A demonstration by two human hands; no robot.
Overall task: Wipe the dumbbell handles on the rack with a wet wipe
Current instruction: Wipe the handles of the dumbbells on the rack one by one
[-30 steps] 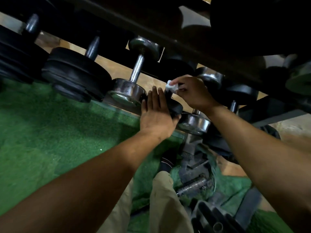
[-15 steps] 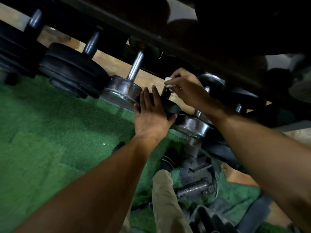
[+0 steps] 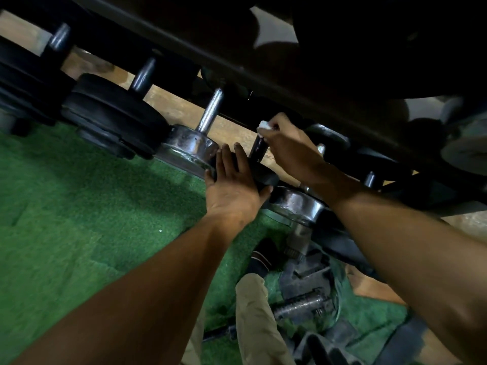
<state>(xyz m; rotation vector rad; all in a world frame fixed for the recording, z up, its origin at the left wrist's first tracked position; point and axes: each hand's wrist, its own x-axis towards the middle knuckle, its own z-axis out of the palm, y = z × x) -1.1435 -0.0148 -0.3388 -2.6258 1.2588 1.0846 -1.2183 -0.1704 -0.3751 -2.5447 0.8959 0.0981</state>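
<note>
A row of dumbbells lies on a dark rack that crosses the view. My right hand pinches a small white wet wipe at the far end of a dark dumbbell handle. My left hand lies flat, fingers together, against that dumbbell's black near head, which it mostly hides. To the left stands a chrome dumbbell with a bright steel handle.
Black rubber dumbbells fill the rack's left part, and a chrome head sits just right of my left hand. Green turf covers the floor below. My trouser leg and loose dumbbell parts lie beneath the rack.
My right hand with the wipe has slid up the dark handle toward its far end. My left hand stays pressed on the near head. The view has shifted slightly.
</note>
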